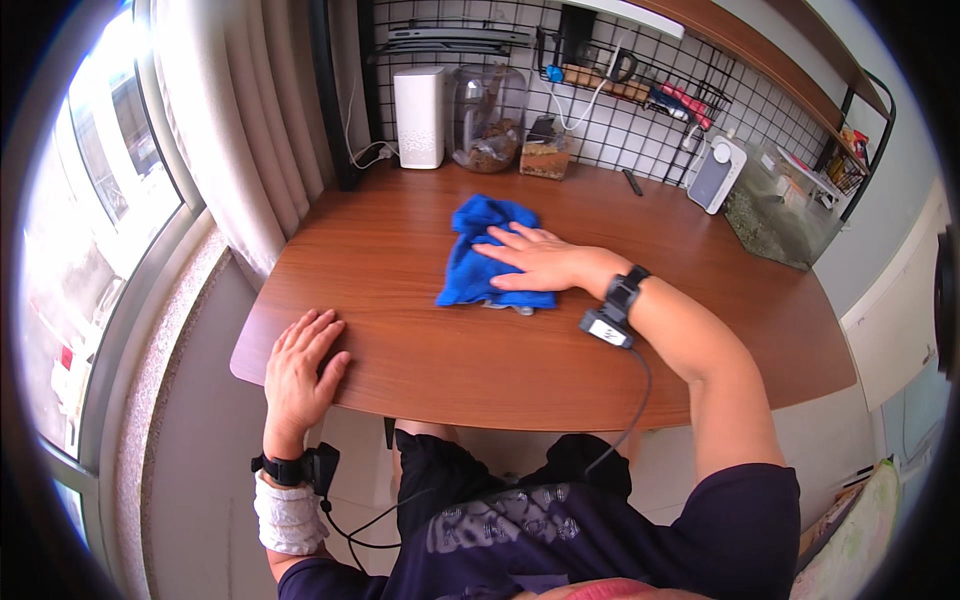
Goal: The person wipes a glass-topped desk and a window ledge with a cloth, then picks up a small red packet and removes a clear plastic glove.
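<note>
A crumpled blue cloth lies on the brown wooden desk, a little left of its middle. My right hand rests flat on the cloth's right side, fingers spread and pointing left. A small pale edge of something shows under the near side of the cloth; I cannot make out what it is. My left hand lies palm down at the desk's near left edge, its fingers stretched out and holding nothing. Both wrists wear a black strap with a small device and a cable.
Along the back stand a white speaker-like box, a clear rounded container, a small box with brown contents and a grey-white device. A glass tank occupies the right rear. A wire grid rises behind; a curtain hangs left.
</note>
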{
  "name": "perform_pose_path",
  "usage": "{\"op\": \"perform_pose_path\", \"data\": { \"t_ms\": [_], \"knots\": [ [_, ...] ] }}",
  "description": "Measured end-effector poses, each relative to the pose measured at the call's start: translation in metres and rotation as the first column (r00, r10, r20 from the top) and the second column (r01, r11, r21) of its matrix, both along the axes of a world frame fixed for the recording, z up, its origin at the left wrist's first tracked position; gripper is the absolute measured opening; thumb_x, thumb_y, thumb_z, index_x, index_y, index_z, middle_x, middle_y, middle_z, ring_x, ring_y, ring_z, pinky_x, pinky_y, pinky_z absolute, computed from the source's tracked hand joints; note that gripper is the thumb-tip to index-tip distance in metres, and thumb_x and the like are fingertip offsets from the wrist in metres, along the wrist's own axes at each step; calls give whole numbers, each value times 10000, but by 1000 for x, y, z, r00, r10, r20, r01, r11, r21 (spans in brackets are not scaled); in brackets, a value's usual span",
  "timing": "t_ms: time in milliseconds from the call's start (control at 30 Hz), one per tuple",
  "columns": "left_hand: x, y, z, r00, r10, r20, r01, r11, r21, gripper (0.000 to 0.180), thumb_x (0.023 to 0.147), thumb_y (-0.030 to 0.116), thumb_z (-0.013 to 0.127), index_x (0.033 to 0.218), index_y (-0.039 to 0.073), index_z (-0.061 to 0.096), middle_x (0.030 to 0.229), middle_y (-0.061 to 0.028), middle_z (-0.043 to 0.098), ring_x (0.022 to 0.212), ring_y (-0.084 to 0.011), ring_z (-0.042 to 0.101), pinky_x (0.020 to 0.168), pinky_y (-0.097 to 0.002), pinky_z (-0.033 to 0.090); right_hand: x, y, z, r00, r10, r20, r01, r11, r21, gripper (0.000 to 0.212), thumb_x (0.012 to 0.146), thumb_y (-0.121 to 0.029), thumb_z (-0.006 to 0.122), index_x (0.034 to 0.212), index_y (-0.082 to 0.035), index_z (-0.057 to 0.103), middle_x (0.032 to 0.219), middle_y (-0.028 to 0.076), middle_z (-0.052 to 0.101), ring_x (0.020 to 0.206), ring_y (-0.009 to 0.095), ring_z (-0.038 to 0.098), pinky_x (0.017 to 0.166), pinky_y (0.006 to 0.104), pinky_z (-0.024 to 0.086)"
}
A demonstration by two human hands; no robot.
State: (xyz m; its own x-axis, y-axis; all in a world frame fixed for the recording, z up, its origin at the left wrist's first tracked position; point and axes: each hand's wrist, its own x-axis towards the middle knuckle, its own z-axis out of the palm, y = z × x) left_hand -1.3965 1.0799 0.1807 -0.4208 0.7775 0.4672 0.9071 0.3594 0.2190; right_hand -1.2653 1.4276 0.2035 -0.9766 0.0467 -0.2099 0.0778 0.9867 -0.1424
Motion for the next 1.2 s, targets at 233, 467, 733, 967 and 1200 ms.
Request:
{"op": "perform_pose_path", "data": {
  "t_ms": [233, 467, 733, 967, 1200],
  "knots": [
    [0, 1, -5, 998, 65, 0, -65, 996, 58, 335, 821, 259, 551, 1075, 50, 615, 1193, -93, 574, 1174, -285, 475, 981, -387, 346, 149, 53, 6, 986, -162, 41, 160, 987, 30, 680, 868, -619, 353, 1434, -286, 174, 1502, 137, 70, 1364, 394, 64, 1097, 470, 111],
    [8, 0, -8, 976, 205, 80, -210, 976, 59, 305, 855, 214, 527, 1106, 59, 602, 1219, -85, 558, 1206, -255, 454, 1013, -364, 322, 262, 79, 20, 946, -285, 152, 284, 958, 33, 694, 869, -593, 384, 1439, -264, 163, 1502, 140, 60, 1365, 397, 52, 1096, 472, 110],
    [66, 37, -13, 933, 340, 113, -320, 933, -166, 376, 896, 216, 490, 1231, 45, 505, 1343, -131, 425, 1278, -332, 317, 1057, -411, 252, 255, 99, 4, 982, -185, 45, 183, 983, 27, 712, 859, -643, 326, 1436, -252, 178, 1494, 172, 72, 1353, 430, 71, 1083, 515, 94],
    [170, 120, 1, 997, 69, 33, -61, 979, -193, 413, 892, 244, 495, 1265, 68, 472, 1339, -135, 426, 1276, -346, 318, 1065, -438, 227, 223, 96, 7, 996, -58, 64, 56, 998, 42, 700, 871, -613, 323, 1438, -230, 172, 1487, 194, 74, 1338, 463, 83, 1076, 542, 117],
    [225, 161, -1, 999, -31, 7, 32, 985, -170, 425, 885, 293, 499, 1245, 67, 495, 1322, -128, 452, 1268, -318, 352, 1066, -421, 232, 246, 148, 43, 916, 160, -367, -186, 982, -36, 467, 866, -408, 517, 1231, -117, 521, 1241, 116, 525, 1149, 275, 490, 952, 357, 405]
  ]
}}
